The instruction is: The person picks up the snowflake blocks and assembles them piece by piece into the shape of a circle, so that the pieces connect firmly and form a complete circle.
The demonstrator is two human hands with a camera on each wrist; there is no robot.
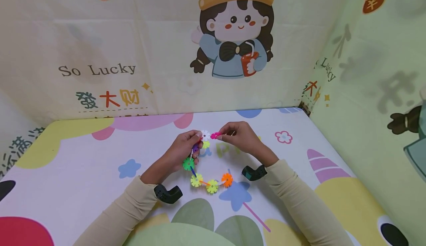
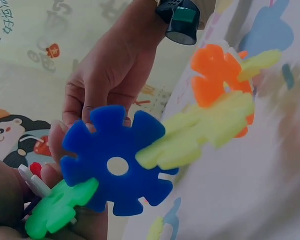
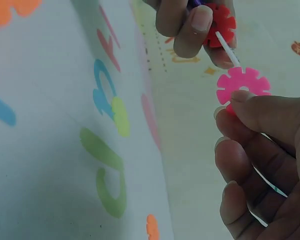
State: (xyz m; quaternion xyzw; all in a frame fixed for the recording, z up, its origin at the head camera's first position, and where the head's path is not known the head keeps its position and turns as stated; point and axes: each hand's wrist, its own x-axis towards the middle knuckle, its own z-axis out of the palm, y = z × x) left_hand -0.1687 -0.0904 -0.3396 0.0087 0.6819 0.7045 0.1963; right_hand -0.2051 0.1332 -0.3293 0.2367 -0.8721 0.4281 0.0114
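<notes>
My left hand (image 1: pixel 181 148) grips the upper end of a chain of slotted plastic flower discs. Held near its fingers are a red disc (image 3: pixel 222 25) and a white disc (image 1: pixel 205 135). From there the chain curves down through a purple disc (image 1: pixel 195 148), a green disc (image 1: pixel 188 164), a blue disc (image 2: pixel 100 150) and several yellow and orange ones, ending at an orange disc (image 1: pixel 227 179). Between thumb and index finger, my right hand (image 1: pixel 242 137) pinches a pink disc (image 3: pixel 260 84), its rim right at the white disc's edge.
A white cloth (image 1: pixel 93 186) printed with stars, flowers and colored shapes covers the table. Printed fabric walls rise at the back (image 1: pixel 166 61) and right (image 1: pixel 366 90). Each wrist wears a dark camera, one on the left wrist (image 1: pixel 168 194) and another on the right wrist (image 1: pixel 254 173).
</notes>
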